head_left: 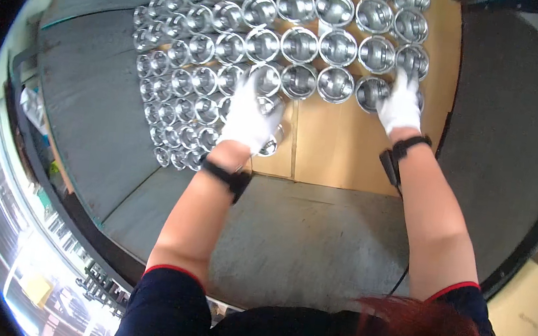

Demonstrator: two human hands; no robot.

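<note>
Rows of shiny metal pistons (pixel 299 81), their hollow ends facing me, stand against brown cardboard. My left hand (pixel 247 118), in a white glove, reaches over the lower middle of the rows. Its blurred fingers are spread, and part of a piston (pixel 265 105) shows between thumb and fingers; whether it grips this piston is unclear. Also gloved in white, my right hand (pixel 401 107) is at the right end of a row. Its fingers stretch away from me over the pistons, and the thumb is beside one piston (pixel 371 95). Another piston is partly hidden behind that hand.
The cardboard sheet (pixel 351 147) lies under the pistons, inside a dark grey enclosure with a left wall (pixel 96 108) and right wall (pixel 512 129). A grey surface (pixel 301 238) extends toward me. Cardboard boxes (pixel 524 316) stand outside at the right.
</note>
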